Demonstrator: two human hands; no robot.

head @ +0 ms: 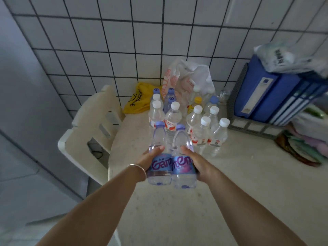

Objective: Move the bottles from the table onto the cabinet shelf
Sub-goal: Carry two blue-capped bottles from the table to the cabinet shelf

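Landmark: the cluster of bottles [184, 118] standing on the table [239, 183], against the tiled wall [124, 41].

Left hand [150, 158]: on the near side of the cluster, fingers curled round the left blue-labelled bottle [159, 157] at its label; the thumb lies across the clear body just above it.

Right hand [193, 159]: beside the left hand, also nearer the viewer than the cluster, fingers wrapped round the right blue-labelled bottle [182, 158] at label height.

Position of held bottles: side by side and touching, raised clear of the table, just in front of the cluster.

Long axis: each held bottle tilts away from the viewer, purple cap toward the cluster and the wall, base toward the viewer; the two axes run roughly parallel.

Standing bottles: upright, caps up, mostly white-capped, some with blue or yellow caps.

Progress: judged early. Two bottles are lifted; more than a dozen remain on the table. No cabinet shelf is in view, so how many are already placed cannot be told.

Remaining: carrying the held pair to the shelf, then fetching the rest.

Surroundings: a yellow bag [136, 102] left of the cluster, a white plastic bag [188, 75] behind it, blue binders [276, 93] in a grey crate to its right, a white chair [92, 132] to its left.
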